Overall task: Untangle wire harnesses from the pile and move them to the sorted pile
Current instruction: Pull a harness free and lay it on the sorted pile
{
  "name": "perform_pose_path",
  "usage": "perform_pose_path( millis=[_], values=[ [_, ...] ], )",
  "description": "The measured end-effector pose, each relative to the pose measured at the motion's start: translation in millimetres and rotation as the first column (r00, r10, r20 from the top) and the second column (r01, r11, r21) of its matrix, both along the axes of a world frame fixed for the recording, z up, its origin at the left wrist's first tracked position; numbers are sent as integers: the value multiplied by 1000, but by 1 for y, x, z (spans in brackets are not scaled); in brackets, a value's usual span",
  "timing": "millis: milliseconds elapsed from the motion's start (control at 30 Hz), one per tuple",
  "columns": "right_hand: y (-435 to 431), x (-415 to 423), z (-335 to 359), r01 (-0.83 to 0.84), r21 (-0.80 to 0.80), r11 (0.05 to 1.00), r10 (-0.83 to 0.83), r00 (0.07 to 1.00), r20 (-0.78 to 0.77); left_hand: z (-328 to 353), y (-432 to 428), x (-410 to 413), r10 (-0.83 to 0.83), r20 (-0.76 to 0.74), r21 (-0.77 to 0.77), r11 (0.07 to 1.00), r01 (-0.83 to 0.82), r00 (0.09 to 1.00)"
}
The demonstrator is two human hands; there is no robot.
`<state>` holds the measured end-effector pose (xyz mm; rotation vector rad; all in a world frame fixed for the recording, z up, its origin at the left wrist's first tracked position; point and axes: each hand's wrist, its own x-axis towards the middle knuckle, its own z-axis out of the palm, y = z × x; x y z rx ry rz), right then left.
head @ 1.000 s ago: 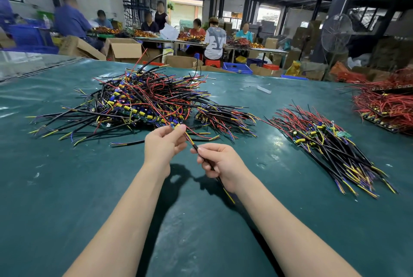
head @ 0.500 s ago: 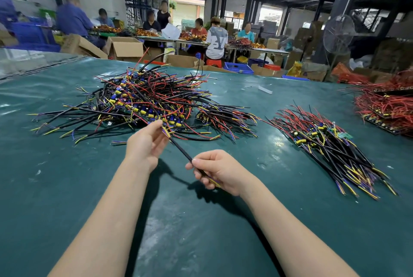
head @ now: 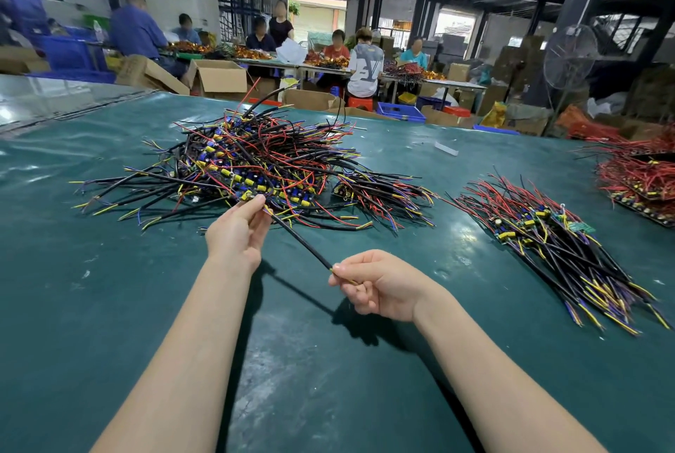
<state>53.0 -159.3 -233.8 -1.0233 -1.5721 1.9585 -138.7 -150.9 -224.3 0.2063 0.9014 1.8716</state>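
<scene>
A tangled pile [head: 263, 164] of black, red, yellow and blue wire harnesses lies on the green table [head: 328, 361] ahead of me. One black harness [head: 303, 246] runs taut from the pile's near edge toward me. My left hand [head: 237, 233] pinches its far end where it meets the pile. My right hand [head: 376, 284] pinches its near tip, fingers curled. The sorted pile [head: 548, 244] lies in a neat diagonal row to the right, well apart from both hands.
A heap of red wires [head: 639, 175] sits at the table's far right edge. A small white scrap [head: 445, 148] lies beyond the piles. Past the table stand cardboard boxes [head: 219, 78], blue crates [head: 401, 112], a fan [head: 569, 54] and several seated people at other tables.
My right hand has drawn back toward me and slid to the harness's near tip, stretching it out. My left hand moved left and stays at the pile's edge.
</scene>
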Motion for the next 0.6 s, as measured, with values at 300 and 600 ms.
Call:
perform_pose_path(
  millis=[300,600],
  values=[
    [-2,-3,0,27,-68,997,-33,995,-93,-2,5,1,45,-3,10,999,-45,999],
    [-9,-10,-3,2,160,987,33,977,-212,-4,7,1,93,-11,-7,996,-93,996]
  ],
)
